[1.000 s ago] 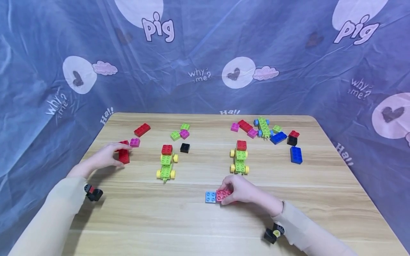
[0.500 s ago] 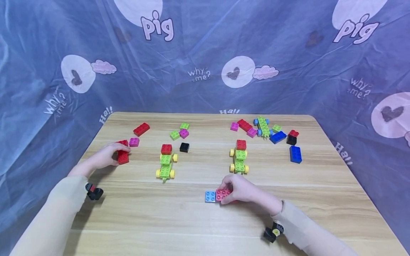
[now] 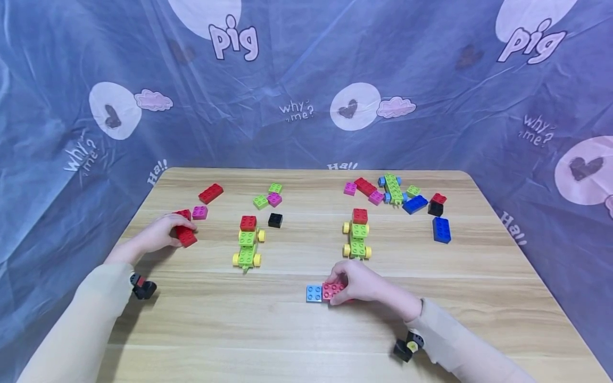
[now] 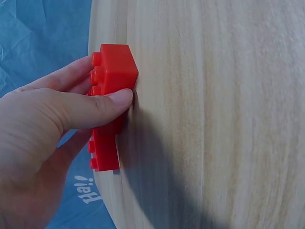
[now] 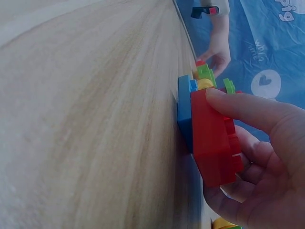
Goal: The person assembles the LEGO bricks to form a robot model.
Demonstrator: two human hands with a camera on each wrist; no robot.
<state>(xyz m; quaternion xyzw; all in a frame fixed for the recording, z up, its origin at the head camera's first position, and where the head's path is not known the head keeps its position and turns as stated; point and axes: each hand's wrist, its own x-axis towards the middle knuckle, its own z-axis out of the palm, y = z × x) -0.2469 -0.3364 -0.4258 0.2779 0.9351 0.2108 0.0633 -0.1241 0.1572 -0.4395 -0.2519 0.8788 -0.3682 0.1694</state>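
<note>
Near the table's left edge, my left hand [image 3: 155, 234] pinches a red toy building brick [image 3: 187, 236] between thumb and fingers. The left wrist view shows the thumb on the side of this brick [image 4: 116, 67], and a second red brick [image 4: 106, 152] right behind it. A pink brick [image 3: 200, 213] lies just beyond. At the front middle, my right hand [image 3: 356, 282] grips a red studded brick [image 3: 332, 291], thumb on its near side. This red brick [image 5: 212, 138] overlaps a light blue brick [image 5: 184, 107]; some of the blue studs [image 3: 314, 293] show at its left.
Two green wheeled bases with yellow wheels, the left car [image 3: 247, 250] and the right car [image 3: 358, 239], each carry a red brick. A black brick [image 3: 275, 220], a blue-wheeled base [image 3: 393, 189], a blue brick [image 3: 441, 230] and several small bricks lie farther back.
My left thumb and fingers have closed on the red brick, and its near end has swung to the right. My right hand and its brick have stayed put.
</note>
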